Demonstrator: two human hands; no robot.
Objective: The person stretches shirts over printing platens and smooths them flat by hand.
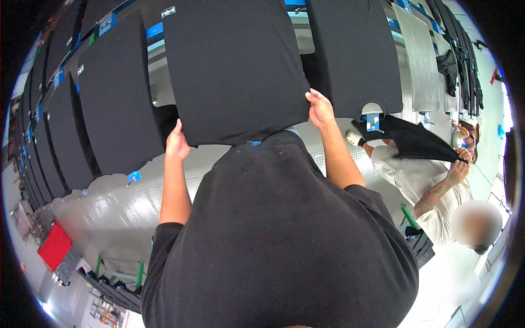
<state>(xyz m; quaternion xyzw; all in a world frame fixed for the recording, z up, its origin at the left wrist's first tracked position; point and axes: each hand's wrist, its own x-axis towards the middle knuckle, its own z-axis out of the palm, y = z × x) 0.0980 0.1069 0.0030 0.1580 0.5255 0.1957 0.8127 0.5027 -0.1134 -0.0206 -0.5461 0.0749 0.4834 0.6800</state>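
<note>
A black shirt (235, 71) lies stretched flat over a board in front of me, with a small white label near its far left corner. My left hand (177, 142) grips the near left corner of its hem, thumb on top. At the near right corner, my right hand (320, 108) pinches the edge of the same shirt between thumb and fingers. The fingers under the cloth are partly hidden. Dark folds of fabric hang down at both sides of the board.
More black shirts (112, 98) (355, 54) cover neighbouring boards on both sides. A bare metal board (418, 60) stands farther right. A co-worker (421, 175) at the right holds a black garment (421, 142). A red panel (55, 247) and green-framed stands (123, 273) are at lower left.
</note>
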